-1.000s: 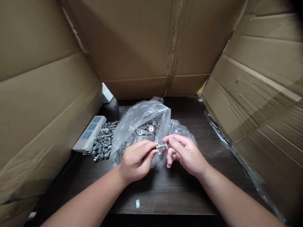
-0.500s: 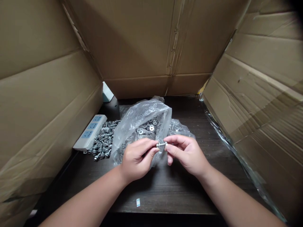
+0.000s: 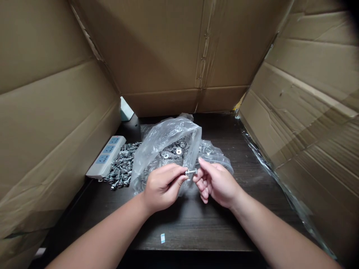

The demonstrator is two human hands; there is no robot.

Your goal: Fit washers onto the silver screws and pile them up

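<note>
Head view: two bare hands meet above a dark brown wood-grain desk [image 3: 215,235], in front of an opened bag.
Silvery metal bolt with a hexagonal head [image 3: 191,172]: lies roughly level between the hands, its head toward the right hand; small ring-like parts sit at its other end, too small to tell apart.
Left hand [image 3: 162,188]: clamped on the ring end of the bolt, between thumb and forefinger.
Right hand [image 3: 220,186]: fingers apart, some curled, one tip pointing up beside the bolt's head; whether any finger touches the head, the view does not show clearly.
Opened clear plastic bag [image 3: 171,129]: lies just beyond the hands, holding loose silvery flat round washers [image 3: 178,151] and smaller rings.
Second clear plastic bag [image 3: 214,157]: lies behind the right hand, with silvery metal pieces inside.
Pile of silvery bolts with rings on them [image 3: 122,168]: lies on the desk between the opened bag and the power strip.
White power strip with blue socket panels [image 3: 108,155]: rests at the left, beside the pile.
Pale wedge-shaped block [image 3: 126,109]: stands in the far left corner.
Small white-and-blue slip [image 3: 163,238]: lies near the front edge.
Brown cardboard walls [image 3: 165,56]: enclose the desk at left, back and right.
</note>
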